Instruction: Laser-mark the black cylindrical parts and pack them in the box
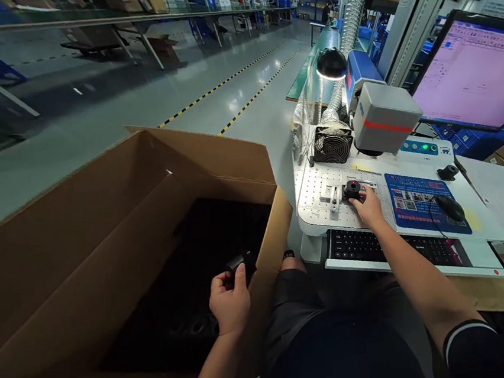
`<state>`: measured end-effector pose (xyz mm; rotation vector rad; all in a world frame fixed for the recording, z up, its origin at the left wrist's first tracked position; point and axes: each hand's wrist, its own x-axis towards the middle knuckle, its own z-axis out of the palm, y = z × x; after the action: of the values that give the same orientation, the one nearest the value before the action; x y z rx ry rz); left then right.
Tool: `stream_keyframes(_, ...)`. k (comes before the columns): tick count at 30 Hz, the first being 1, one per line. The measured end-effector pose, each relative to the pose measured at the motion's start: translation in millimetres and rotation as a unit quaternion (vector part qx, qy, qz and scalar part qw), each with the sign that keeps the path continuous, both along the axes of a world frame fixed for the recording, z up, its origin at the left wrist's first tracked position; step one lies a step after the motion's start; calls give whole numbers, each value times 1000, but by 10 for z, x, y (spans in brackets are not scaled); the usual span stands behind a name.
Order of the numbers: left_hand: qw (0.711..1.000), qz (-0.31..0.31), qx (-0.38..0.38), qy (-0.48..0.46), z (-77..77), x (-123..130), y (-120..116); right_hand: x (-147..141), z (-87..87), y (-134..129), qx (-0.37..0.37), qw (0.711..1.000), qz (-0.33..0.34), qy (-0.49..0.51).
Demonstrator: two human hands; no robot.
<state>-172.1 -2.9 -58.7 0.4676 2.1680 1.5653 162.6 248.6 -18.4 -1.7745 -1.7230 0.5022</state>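
My left hand (231, 303) is inside the large cardboard box (82, 235), its thumb and fingers closed on a small black part (236, 263). Dark items (191, 296) cover the bottom of the box; single pieces are hard to make out. Over the white perforated plate (312, 192), my right hand (369, 206) grips a round black part (352, 189) with a red spot on top. That part sits at the metal fixture (333, 196) on the plate. The grey box-shaped machine head (385, 118) hangs above and behind it.
A fan (333, 145) and a lamp (331, 64) stand behind the plate. On the right are a mouse pad (414, 209), a mouse (450, 208), another black part (448, 172) and a monitor (472, 72). A keyboard (358, 245) lies on the tray below.
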Motion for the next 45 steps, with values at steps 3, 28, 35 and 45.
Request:
stream_keyframes(3, 1000, 15, -3, 22, -41, -13, 10, 150, 60, -158, 24, 1000, 8, -2)
stream_keyframes(28, 999, 30, 39, 23, -296, -18, 82, 611, -533, -1764, 102, 987, 110, 57)
stream_keyframes(35, 999, 34, 27, 24, -399, -101, 58, 541, -212, -1224, 126, 983, 98, 86)
stream_keyframes(45, 999, 44, 10, 4, -228, -75, 57, 50, 64, -104, 66, 997, 34, 13)
